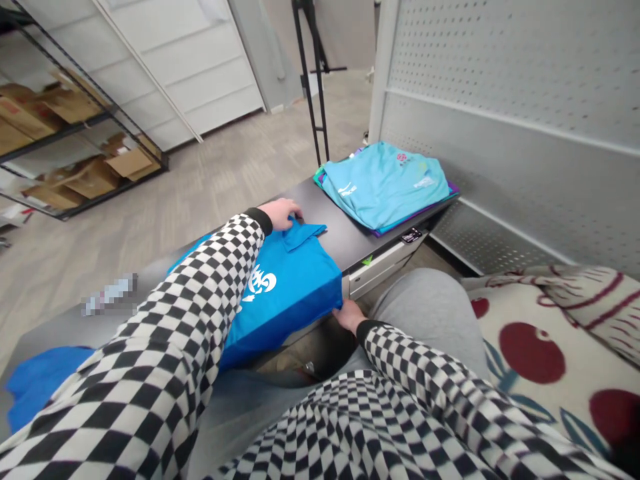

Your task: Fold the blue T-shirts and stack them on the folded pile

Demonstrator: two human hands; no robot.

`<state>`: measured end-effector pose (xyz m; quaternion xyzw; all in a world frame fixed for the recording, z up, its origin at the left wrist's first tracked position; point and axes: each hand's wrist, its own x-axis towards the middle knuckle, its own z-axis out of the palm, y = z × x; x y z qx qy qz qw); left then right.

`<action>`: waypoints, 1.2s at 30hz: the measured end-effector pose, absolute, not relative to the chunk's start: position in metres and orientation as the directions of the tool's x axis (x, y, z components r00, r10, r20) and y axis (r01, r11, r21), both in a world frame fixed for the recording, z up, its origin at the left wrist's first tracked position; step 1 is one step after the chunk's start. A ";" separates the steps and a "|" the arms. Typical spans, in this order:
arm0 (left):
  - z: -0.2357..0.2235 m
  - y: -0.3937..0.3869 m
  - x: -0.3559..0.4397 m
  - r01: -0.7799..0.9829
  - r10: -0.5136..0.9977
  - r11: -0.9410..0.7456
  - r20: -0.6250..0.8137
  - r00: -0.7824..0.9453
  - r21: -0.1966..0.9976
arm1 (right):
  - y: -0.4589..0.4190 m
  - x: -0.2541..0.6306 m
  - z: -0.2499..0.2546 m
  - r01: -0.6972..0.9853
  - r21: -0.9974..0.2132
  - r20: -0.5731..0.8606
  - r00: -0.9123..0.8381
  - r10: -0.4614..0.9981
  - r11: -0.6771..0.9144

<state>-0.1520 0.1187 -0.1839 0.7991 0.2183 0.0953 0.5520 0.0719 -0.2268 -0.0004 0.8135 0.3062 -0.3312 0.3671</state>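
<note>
A folded bright blue shirt (290,287) with a white logo lies on the dark table (345,233) in front of me. My left hand (281,212) rests closed on its far corner, at the collar flap. My right hand (349,315) grips the shirt's near right corner at the table's edge, fingers partly tucked under the cloth. Both arms wear black-and-white checked sleeves.
A stack of folded light blue and purple shirts (385,183) sits at the table's far end. More blue cloth (35,380) lies at the left. White pegboard panels (510,100) stand on the right, a black tripod (313,80) behind, shelving with cardboard boxes (70,147) at left.
</note>
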 end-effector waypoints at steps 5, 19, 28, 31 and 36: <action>-0.177 0.119 -0.147 0.184 0.391 -0.309 -0.052 0.919 0.933 | -0.222 0.065 0.006 0.727 0.420 -0.773 0.600 0.206 -0.543; -0.153 0.136 -0.169 0.179 0.370 -0.301 -0.059 0.927 0.937 | -0.215 0.008 0.075 0.478 0.182 -0.841 0.528 0.116 -0.859; -0.137 0.133 -0.234 0.231 0.531 -0.332 -0.021 0.847 0.915 | -0.223 -0.008 0.107 0.824 0.022 -0.828 0.332 0.452 -0.566; -0.145 0.118 -0.268 0.207 0.583 -0.308 0.012 0.812 0.928 | -0.225 -0.015 0.116 0.961 -0.057 -0.902 0.066 0.426 -0.270; -0.173 0.068 -0.311 0.254 0.631 -0.283 -0.020 0.775 0.925 | -0.232 -0.017 0.111 0.980 -0.117 -0.985 -0.135 0.104 0.163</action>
